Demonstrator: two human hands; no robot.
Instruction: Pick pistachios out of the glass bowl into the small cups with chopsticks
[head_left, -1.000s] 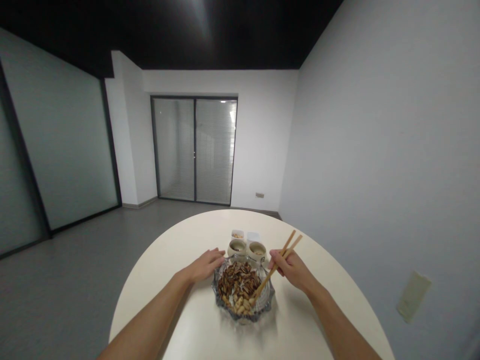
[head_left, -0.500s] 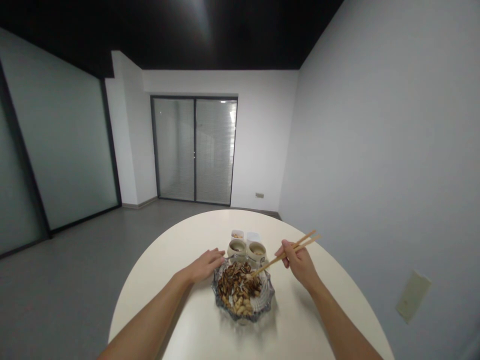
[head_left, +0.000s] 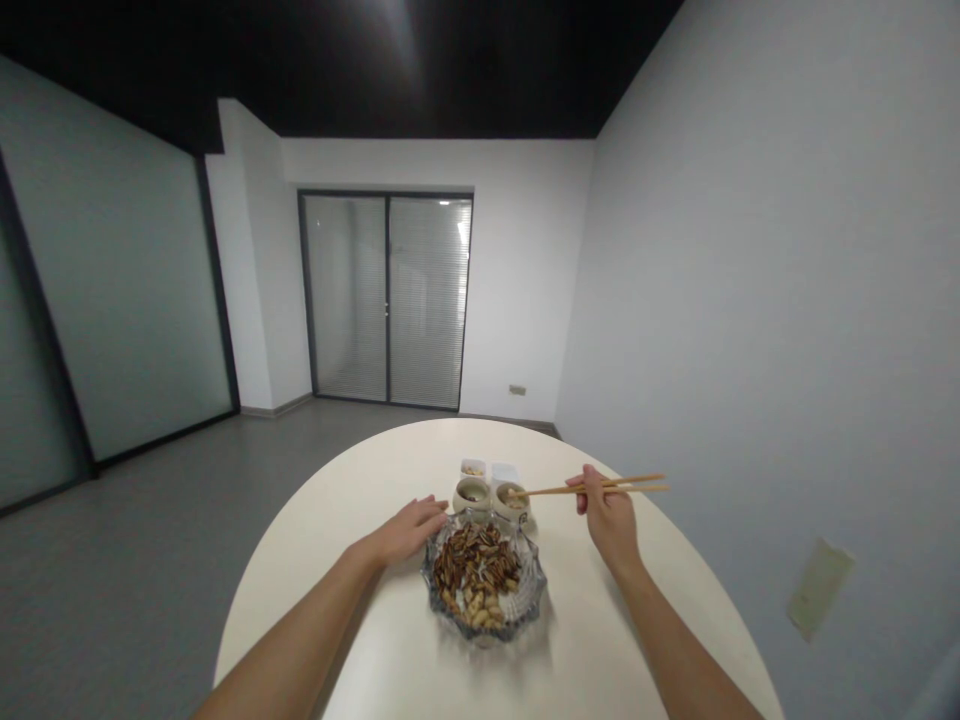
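In the head view my right hand (head_left: 611,520) is closed around a pair of wooden chopsticks (head_left: 551,491). Their tips reach into the right small ceramic cup (head_left: 512,510), where something pale sits at the tips, too small to name. My left hand (head_left: 409,530) lies with fingers outstretched, its fingertips at the left rim of a scalloped glass bowl (head_left: 537,605). Brown seeds or nuts in shells (head_left: 472,555) fill much of the bowl, with paler peanut-like pieces (head_left: 482,607) near its front. Beside the right cup stands a second ceramic cup (head_left: 472,507) with dark contents.
Two small clear containers stand behind the cups; the left container (head_left: 473,468) holds pale pieces, the right container (head_left: 505,473) looks whitish. Everything rests on a round white table (head_left: 337,560). A wall (head_left: 750,300) rises close on the right.
My right hand has moved the chopsticks up and away from the glass bowl, so their tips are now at the right cup. The left hand has stayed by the bowl.
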